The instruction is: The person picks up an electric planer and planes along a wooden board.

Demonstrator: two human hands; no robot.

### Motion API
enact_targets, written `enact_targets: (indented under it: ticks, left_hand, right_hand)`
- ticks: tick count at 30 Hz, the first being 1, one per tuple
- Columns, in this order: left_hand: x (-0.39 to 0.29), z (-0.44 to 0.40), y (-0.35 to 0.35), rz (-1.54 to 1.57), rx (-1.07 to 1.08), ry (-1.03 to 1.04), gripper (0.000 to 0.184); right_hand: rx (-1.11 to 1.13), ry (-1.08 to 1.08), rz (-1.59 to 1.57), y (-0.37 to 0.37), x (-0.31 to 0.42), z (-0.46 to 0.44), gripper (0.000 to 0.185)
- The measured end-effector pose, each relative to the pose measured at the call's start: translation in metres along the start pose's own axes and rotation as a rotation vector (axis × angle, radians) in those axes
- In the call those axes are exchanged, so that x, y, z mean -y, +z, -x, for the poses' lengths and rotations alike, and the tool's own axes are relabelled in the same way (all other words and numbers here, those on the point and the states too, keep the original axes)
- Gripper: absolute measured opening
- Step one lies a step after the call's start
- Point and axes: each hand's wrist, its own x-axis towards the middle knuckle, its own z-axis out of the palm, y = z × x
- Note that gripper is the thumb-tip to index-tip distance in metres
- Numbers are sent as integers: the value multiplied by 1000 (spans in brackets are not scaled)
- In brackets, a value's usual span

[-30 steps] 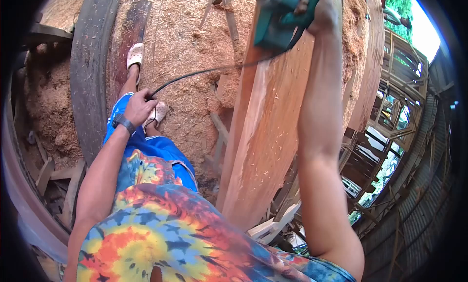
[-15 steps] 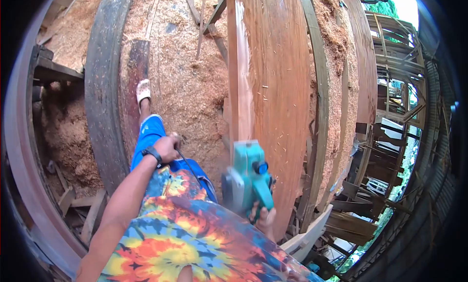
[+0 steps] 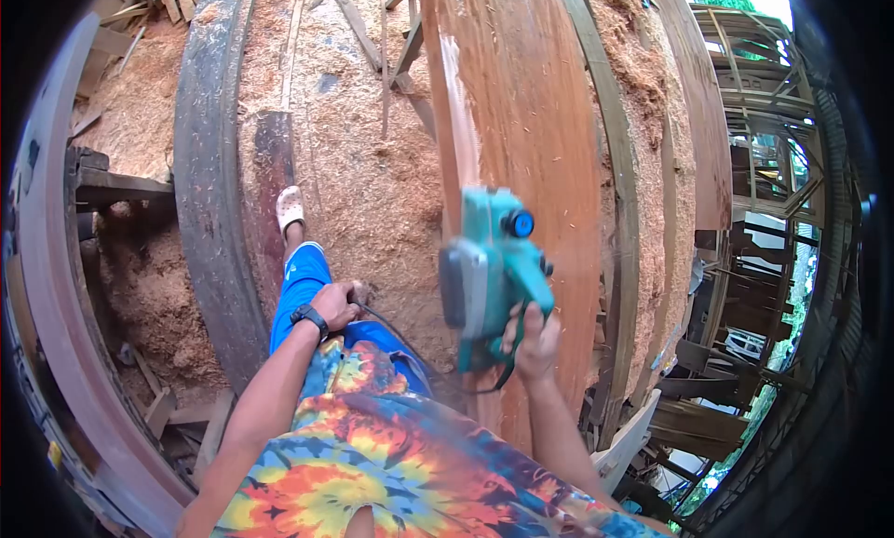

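Teal planer (image 3: 492, 263) lies over the board (image 3: 545, 147) at three o'clock from the left hand (image 3: 336, 305), which grips the cord (image 3: 380, 316); the right hand (image 3: 535, 342) clasps the planer's handle (image 3: 533, 282). Best keep it flat, pressure even, cord clear.

the plank (image 3: 526, 91) is open from the planer (image 3: 486, 259) to its far end, and along a strip by its right edge; the planer blocks the left edge, the right forearm (image 3: 561, 428) the nearer part; over the shaving-strewn ground (image 3: 363, 194), the cord (image 3: 382, 316) leads off the left fingers (image 3: 356, 294); a beam (image 3: 616, 147) runs just beside the right edge
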Motion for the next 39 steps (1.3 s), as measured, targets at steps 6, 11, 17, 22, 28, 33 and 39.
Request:
enact_targets:
  ticks: [6,11,17,22,28,33,39]
  left_hand:
    - [-6,0,-29,121,-62,-76,28]
    - [30,-14,-36,123,-139,-48,30]
    - [42,8,-51,207,-211,-78,30]
    - [52,25,-65,421,-247,-126,24]
    - [61,46,-46,233,-351,-231,24]
    - [37,72,-14,-25,-277,-59,15]
    - [-9,63,32,-221,56,-13,17]
  right_hand:
    - [-57,-11,-16,59,74,-130,51]
    - [-72,-41,-16,112,125,-229,51]
    - [46,-102,-130,156,185,-338,51]
    - [175,-188,-186,156,182,-356,48]
    - [244,-171,-157,92,108,-234,42]
    - [264,-147,-60,-2,14,-59,43]
    - [104,145,-46,-98,-103,149,68]
